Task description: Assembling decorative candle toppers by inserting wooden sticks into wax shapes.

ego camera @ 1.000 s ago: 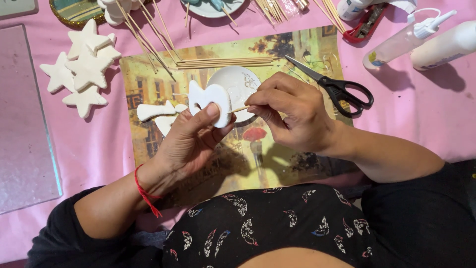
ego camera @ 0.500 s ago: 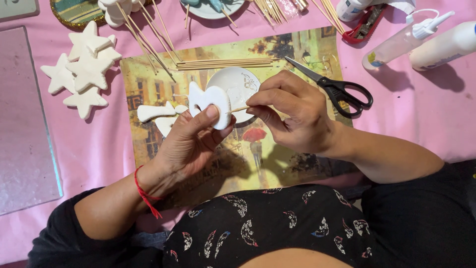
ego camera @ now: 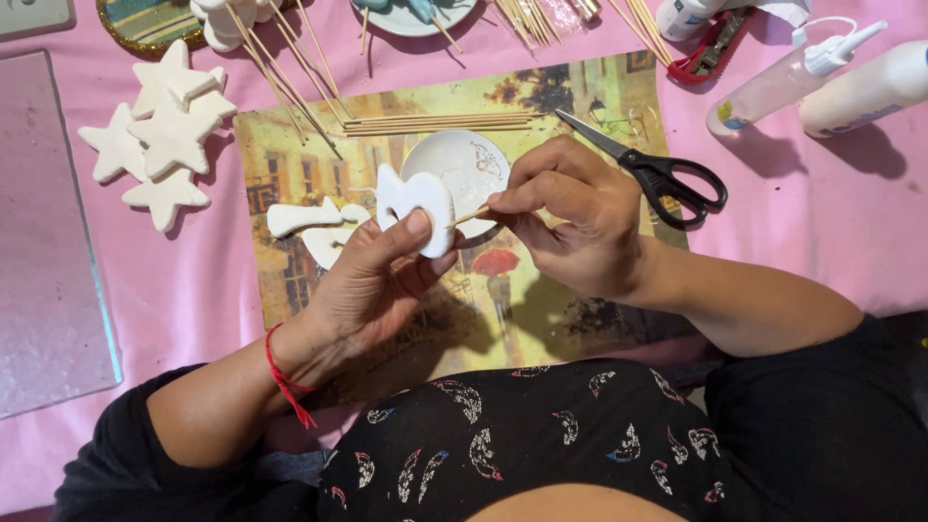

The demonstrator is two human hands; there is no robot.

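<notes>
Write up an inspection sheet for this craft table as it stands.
Surface: pink cloth with a painted street-scene mat.
Job's things: white flat cutout, thin wooden stick, small white dish.
Clutter: white stars, skewers, black scissors, two squeeze bottles, glass pane.
Hands: left hand grips the cutout; right hand pinches the stick against it.
Cables: nothing seen.
Surroundings: nothing seen.

The table is covered by a pink cloth. A printed picture sheet is laid flat at its centre. A clear glass pane is placed at the left edge. Soft shadows are cast by even overhead light.
</notes>
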